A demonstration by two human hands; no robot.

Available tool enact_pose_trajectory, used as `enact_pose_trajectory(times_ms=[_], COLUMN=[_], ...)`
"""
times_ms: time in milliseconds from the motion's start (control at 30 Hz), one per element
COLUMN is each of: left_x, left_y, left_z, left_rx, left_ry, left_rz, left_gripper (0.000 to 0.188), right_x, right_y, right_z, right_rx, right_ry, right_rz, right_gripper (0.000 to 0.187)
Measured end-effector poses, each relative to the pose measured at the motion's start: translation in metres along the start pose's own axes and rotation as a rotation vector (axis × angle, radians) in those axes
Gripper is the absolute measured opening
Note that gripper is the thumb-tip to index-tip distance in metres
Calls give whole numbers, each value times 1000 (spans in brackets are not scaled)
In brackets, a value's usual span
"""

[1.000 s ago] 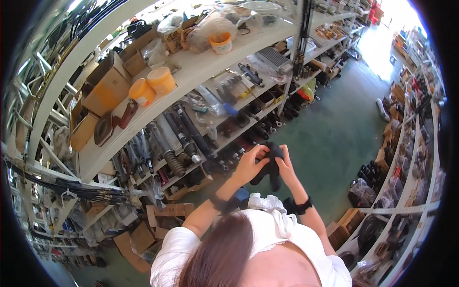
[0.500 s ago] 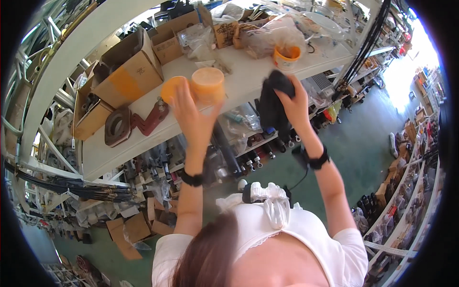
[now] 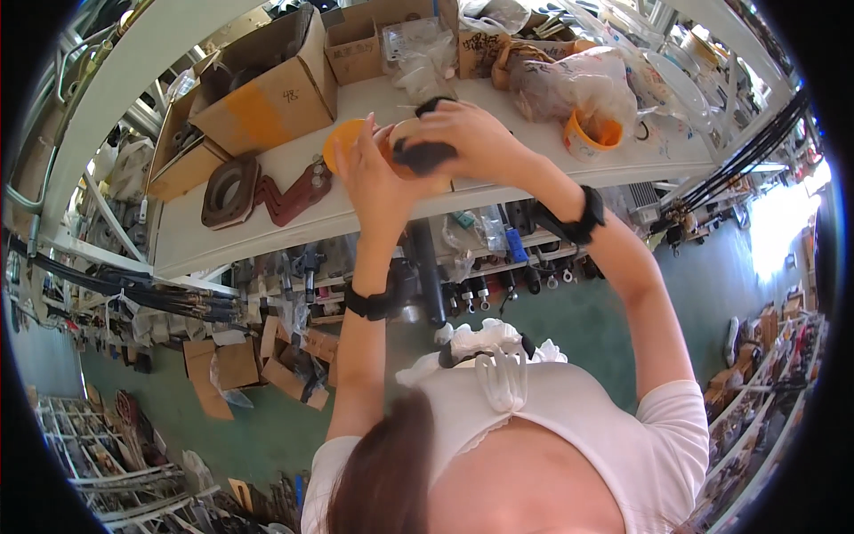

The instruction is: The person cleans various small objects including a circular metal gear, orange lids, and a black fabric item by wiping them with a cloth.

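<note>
On the white shelf (image 3: 200,238): round, pale-orange tub (image 3: 406,133)
Right hand (image 3: 485,145): curled, gripping soft black cloth (image 3: 425,158)
Left hand (image 3: 381,178): half-curled, holding tub's side

We look down into room with smooth, dull-green floor (image 3: 569,316). White shelf board (image 3: 209,247) crosses upper half of view, pale diagonal strut (image 3: 112,215) near its left end. Right-hand shelving (image 3: 749,390) and lower-left shelving (image 3: 124,479) — both bowed toward rim — border floor. We find strongest light at far right: white glare (image 3: 776,233) on floor.
</note>
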State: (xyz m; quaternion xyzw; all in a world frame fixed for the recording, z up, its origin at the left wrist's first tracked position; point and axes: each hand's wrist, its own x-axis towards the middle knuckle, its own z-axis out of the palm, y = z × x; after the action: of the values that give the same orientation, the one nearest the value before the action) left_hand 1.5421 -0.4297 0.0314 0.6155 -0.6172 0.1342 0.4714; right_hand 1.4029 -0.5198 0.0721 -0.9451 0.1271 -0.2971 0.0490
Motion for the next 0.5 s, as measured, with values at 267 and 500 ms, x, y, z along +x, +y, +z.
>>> enact_pose_trajectory(times_ms=[267,500], left_x=[2,-3], left_y=[1,2], left_z=[1,-4], left_rx=[-25,2], left_ry=[18,-38], left_rz=[60,-55], left_gripper=[84,86], right_x=[22,-11], right_y=[22,3], right_z=[15,-7], right_rx=[-14,104], right_ry=[85,-20], right_rz=[74,-153], right_gripper=[33,29])
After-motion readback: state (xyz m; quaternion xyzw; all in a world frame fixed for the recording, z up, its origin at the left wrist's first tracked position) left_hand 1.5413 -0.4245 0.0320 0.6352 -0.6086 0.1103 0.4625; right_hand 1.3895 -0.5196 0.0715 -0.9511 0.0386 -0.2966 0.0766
